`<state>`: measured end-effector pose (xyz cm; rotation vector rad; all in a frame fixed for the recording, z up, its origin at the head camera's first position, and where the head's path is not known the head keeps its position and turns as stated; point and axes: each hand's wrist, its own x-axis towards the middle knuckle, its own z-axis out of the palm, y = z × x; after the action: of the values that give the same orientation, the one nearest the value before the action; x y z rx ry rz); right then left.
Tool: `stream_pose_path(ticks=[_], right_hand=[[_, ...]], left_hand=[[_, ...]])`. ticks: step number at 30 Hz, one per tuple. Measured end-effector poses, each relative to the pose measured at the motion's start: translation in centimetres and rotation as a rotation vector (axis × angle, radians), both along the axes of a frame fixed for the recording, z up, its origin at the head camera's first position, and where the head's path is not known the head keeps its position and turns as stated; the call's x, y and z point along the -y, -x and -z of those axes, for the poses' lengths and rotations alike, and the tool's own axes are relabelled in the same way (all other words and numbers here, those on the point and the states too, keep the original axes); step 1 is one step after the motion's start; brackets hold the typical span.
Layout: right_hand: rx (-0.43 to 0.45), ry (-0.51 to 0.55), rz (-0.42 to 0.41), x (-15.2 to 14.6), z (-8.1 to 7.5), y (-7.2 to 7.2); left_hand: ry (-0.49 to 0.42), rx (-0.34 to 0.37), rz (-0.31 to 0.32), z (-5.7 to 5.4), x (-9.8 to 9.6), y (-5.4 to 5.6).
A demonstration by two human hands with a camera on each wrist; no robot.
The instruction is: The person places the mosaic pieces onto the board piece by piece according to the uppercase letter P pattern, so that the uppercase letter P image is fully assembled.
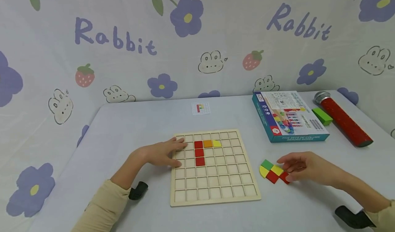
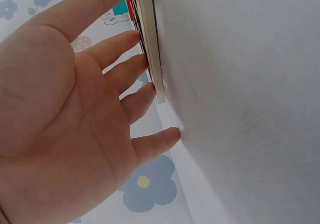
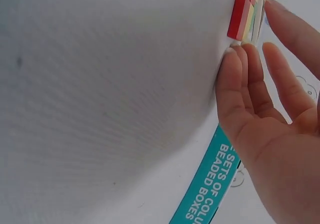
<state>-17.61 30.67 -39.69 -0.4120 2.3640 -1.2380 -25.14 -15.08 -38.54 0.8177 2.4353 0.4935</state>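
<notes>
A wooden grid board [image 1: 216, 180] lies on the table in the head view. Three red tiles [image 1: 199, 152] run down one column, with an orange tile [image 1: 208, 143] and a round-cornered yellow tile [image 1: 217, 143] beside the top one. My left hand [image 1: 162, 153] rests its spread fingers on the board's left edge; in the left wrist view the fingertips [image 2: 136, 36] meet that edge. Right of the board is a small cluster: a green tile [image 1: 266, 164], two yellow tiles [image 1: 277, 170] and two red tiles [image 1: 272, 177]. Relaxed fingers of my right hand [image 1: 308, 168] hover at the cluster's right side, thumb and fingers apart.
A small card [image 1: 200, 108] printed with a coloured grid lies behind the board. At the back right is a teal-sided box [image 1: 293, 118], then a green block [image 1: 322, 116] and a red microphone-shaped object [image 1: 345, 120]. A patterned cloth [image 1: 123, 67] hangs behind the table.
</notes>
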Motion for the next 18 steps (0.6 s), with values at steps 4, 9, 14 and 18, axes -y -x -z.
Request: stream_pose_path(ticks=[4, 9, 14, 18], right_hand=[[-0.07, -0.057, -0.006, 0.4, 0.04, -0.33], [-0.121, -0.113, -0.003, 0.88, 0.06, -0.62], [-0.156, -0.148, 0.0, 1.04, 0.11, -0.78], [-0.16, -0.174, 0.024, 1.06, 0.12, -0.79]], left_hand=[[-0.007, -0.002, 0.004, -0.22, -0.04, -0.09], [-0.008, -0.008, 0.008, -0.38, -0.08, -0.22], [-0.013, -0.005, 0.011, -0.41, -0.11, -0.32], [-0.011, 0.002, 0.006, -0.39, -0.16, -0.34]])
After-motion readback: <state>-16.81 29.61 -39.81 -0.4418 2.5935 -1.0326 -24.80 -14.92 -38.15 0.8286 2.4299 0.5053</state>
